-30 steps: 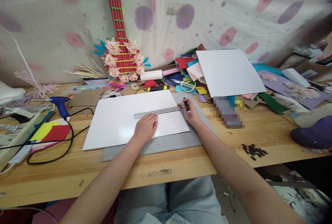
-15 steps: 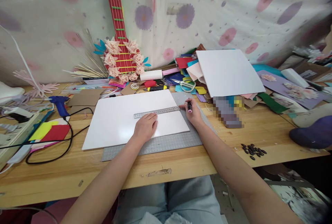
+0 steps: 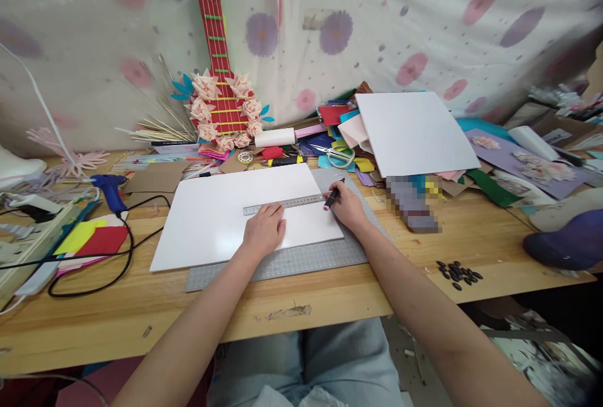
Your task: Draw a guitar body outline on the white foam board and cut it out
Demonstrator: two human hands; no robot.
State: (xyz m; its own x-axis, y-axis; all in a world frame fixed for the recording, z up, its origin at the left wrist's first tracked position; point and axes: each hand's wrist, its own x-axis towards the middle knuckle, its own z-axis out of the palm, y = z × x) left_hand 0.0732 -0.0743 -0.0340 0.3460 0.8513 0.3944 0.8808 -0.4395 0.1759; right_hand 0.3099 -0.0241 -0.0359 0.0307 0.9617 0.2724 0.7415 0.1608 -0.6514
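Note:
A white board (image 3: 211,215) lies on a grey cutting mat (image 3: 306,256) on the wooden table. Across the board lies a steel ruler (image 3: 282,205). My left hand (image 3: 264,231) rests flat on the board, its fingertips pressing the ruler's near edge. My right hand (image 3: 346,209) is closed around a black marker with a pink end (image 3: 331,196), beside the ruler's right end at the board's right edge.
A second white board (image 3: 414,134) leans on a heap of coloured paper with scissors (image 3: 336,154). A blue glue gun (image 3: 109,190) and black cable (image 3: 94,256) lie left. A paper guitar with flowers (image 3: 221,105) stands behind. Dark seeds (image 3: 459,272) lie right.
My right hand has turned the marker so it points back and to the right, its pink end now toward the ruler. My left hand stays on the ruler.

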